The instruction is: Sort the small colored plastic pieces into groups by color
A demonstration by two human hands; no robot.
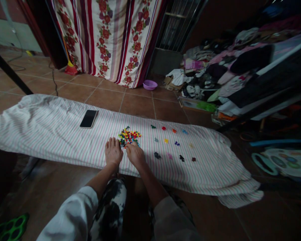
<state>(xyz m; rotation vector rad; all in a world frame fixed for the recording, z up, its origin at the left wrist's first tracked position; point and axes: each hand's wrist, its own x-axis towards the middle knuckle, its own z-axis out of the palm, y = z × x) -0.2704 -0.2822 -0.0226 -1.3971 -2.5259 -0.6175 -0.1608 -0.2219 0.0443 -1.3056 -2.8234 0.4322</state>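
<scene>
A heap of small mixed-colour pieces lies on the striped cloth in front of me. My left hand rests flat at the heap's left edge, fingers stretched out. At the near edge of the heap, my right hand has its fingers bent together over the pieces; whatever they hold is too small to name. To the right, small piles sorted by colour stand in rows, among them a red pile, a yellow pile, a pink pile and a black pile.
A phone lies on the cloth at the left. Beyond the cloth are a purple basin on the tiled floor, a floral curtain and a heap of clothes at the right.
</scene>
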